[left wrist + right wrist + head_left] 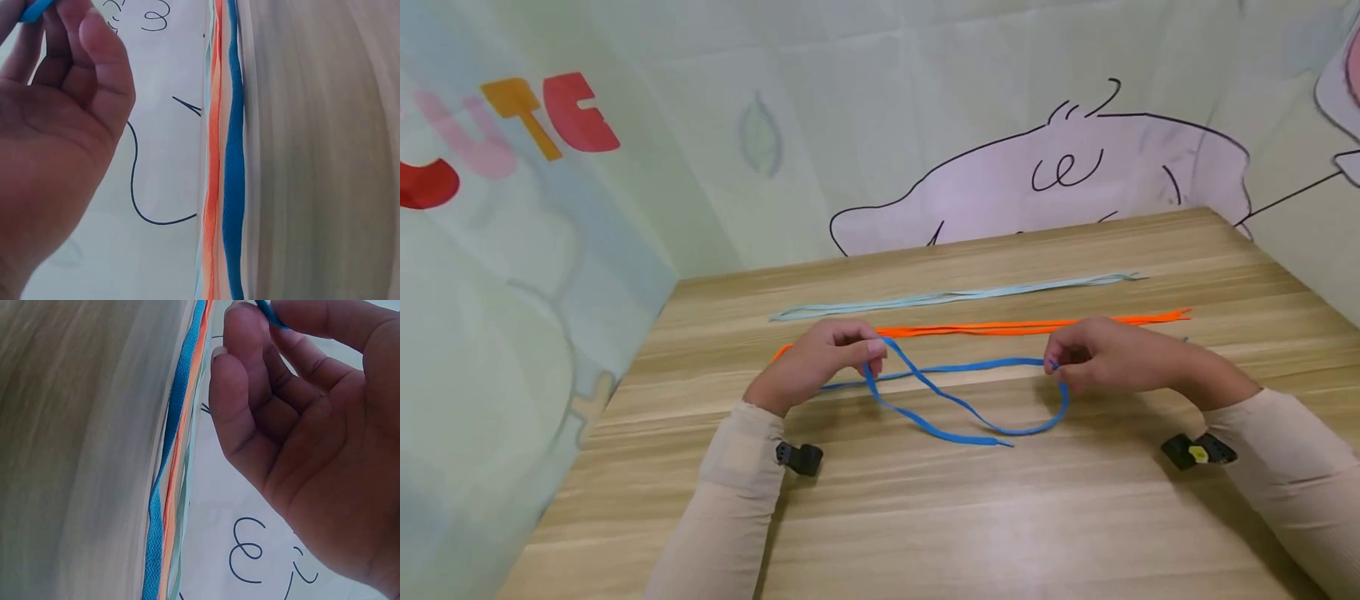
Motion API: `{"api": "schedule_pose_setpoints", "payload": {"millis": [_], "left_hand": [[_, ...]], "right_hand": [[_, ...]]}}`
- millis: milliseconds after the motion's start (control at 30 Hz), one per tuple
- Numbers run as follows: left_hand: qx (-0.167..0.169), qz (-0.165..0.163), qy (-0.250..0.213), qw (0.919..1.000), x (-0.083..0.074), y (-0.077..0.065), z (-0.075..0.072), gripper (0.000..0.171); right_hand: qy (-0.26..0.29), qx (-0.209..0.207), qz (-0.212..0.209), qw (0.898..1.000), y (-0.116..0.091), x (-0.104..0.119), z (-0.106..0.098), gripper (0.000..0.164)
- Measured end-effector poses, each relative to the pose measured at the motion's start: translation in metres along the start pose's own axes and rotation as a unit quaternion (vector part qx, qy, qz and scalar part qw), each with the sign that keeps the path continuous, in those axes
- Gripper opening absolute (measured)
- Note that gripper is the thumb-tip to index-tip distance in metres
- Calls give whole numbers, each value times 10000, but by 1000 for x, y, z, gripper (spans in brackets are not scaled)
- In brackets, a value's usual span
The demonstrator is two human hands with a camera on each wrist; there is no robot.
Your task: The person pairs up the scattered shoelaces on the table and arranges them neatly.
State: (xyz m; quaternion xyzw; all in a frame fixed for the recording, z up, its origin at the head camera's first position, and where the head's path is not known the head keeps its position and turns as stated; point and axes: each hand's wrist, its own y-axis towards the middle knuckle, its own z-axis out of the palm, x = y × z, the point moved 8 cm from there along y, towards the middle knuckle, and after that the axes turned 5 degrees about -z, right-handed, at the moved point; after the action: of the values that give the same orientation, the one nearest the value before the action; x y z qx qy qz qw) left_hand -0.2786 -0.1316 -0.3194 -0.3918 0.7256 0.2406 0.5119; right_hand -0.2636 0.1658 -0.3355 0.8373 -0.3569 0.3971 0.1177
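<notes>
A blue shoelace (955,437) runs between the two hands in the head view, sagging in a loop and with one tipped end lying toward the front. My left hand (823,358) pinches it between thumb and fingertips. At the other side my right hand (1108,357) pinches the lace too, thumb against fingers. Another stretch of blue lace lies flat behind the loop, from hand to hand. In the left wrist view the left hand (69,125) has a bit of blue at its fingertips. The right wrist view shows the lace held at the fingertips of the right hand (306,419).
Just behind the hands an orange shoelace (1000,329) lies folded lengthwise across the wooden table (925,533). Farther back is a pale blue-green shoelace (955,296), also doubled. A printed cloth backdrop (820,100) rises behind the table's far edge.
</notes>
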Motion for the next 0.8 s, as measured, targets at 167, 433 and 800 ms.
{"api": "schedule_pose_setpoints", "payload": {"millis": [167,433,800], "left_hand": [[-383,-88,-327,9987,3,1,-8,30],[-864,-158,-863,9924,8,-1,-20,29],[-1049,153,-1677,9801,11,-4,-29,23]], "right_hand": [[52,92,54,9999,1,-2,2,4],[34,154,64,9999,3,-9,6,4],[-144,323,214,9991,2,-14,12,12]]}}
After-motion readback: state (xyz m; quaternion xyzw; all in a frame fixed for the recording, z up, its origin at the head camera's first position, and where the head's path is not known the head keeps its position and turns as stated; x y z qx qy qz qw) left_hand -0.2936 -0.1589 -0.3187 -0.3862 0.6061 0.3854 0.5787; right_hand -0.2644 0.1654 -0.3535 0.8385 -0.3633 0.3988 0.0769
